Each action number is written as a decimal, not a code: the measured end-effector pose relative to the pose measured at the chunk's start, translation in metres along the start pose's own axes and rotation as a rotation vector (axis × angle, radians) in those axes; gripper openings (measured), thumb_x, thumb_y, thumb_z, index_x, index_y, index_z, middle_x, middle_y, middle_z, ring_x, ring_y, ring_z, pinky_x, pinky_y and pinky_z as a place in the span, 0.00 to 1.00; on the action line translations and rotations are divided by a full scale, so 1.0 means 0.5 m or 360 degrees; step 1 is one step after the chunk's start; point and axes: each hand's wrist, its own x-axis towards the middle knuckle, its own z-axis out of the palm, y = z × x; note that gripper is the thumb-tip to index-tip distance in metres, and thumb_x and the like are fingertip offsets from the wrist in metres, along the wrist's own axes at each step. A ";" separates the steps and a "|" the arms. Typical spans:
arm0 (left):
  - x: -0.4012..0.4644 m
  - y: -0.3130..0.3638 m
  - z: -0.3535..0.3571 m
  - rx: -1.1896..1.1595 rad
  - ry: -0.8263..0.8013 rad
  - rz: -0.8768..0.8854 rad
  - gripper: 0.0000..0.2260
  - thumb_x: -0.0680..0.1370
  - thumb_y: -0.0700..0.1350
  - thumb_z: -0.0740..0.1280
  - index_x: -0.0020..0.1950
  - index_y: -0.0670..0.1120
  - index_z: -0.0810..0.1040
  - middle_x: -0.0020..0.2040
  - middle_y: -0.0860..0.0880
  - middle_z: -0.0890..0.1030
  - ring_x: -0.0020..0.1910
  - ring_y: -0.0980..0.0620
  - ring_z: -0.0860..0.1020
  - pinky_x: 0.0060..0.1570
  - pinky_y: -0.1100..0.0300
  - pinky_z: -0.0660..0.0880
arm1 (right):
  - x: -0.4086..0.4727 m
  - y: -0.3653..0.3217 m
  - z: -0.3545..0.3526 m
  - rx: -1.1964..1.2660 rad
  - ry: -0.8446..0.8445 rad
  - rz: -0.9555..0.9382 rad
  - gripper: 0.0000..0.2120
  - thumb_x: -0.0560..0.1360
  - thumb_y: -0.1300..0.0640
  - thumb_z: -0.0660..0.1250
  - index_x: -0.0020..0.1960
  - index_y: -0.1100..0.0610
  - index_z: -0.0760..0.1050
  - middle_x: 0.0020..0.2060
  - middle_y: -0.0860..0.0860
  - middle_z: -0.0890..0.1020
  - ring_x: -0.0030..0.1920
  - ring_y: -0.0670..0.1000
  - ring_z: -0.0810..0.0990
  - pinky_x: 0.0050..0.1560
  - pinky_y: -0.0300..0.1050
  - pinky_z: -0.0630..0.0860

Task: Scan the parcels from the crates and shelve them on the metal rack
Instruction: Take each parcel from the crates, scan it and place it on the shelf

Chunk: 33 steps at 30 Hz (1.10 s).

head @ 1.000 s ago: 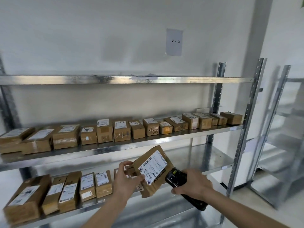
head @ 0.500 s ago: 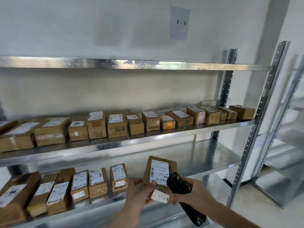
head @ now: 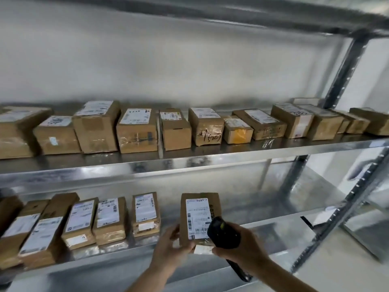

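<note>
The parcel is a flat brown cardboard box standing on the lower shelf of the metal rack, near that shelf's front edge. Its long axis runs upright, and its white label faces the camera. The left hand grips the parcel's lower left corner, thumb across the front. The right hand is wrapped around a black handheld scanner, whose head covers the label's lower right corner; the scanner's handle runs down behind the wrist, partly hidden. To the left along the same shelf stands a row of taped cardboard boxes, labels forward, the leftmost cut off by the frame. The upper shelf carries another row of parcels. Label print is too blurred to read.
</note>
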 end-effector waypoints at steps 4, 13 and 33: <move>0.065 -0.094 -0.023 0.0016 0.0084 -0.0100 0.29 0.61 0.39 0.83 0.60 0.49 0.79 0.52 0.52 0.86 0.54 0.49 0.84 0.54 0.48 0.81 | 0.080 0.064 0.082 -0.0046 -0.0057 0.0001 0.36 0.52 0.37 0.79 0.60 0.40 0.82 0.44 0.36 0.86 0.46 0.35 0.83 0.52 0.39 0.81; 0.189 -0.239 -0.033 0.0114 0.0200 -0.0123 0.23 0.67 0.35 0.80 0.57 0.53 0.80 0.49 0.54 0.86 0.52 0.55 0.83 0.52 0.55 0.82 | 0.218 0.191 0.203 -0.0065 -0.0184 0.0103 0.31 0.59 0.43 0.83 0.61 0.44 0.82 0.45 0.40 0.86 0.44 0.38 0.83 0.42 0.30 0.74; 0.304 -0.244 0.008 0.0398 0.0779 -0.0104 0.18 0.73 0.42 0.77 0.59 0.52 0.77 0.45 0.62 0.82 0.44 0.69 0.78 0.44 0.74 0.73 | 0.415 0.135 0.205 -0.0669 -0.0322 -0.0230 0.29 0.63 0.45 0.78 0.63 0.42 0.76 0.50 0.42 0.85 0.52 0.49 0.83 0.46 0.44 0.75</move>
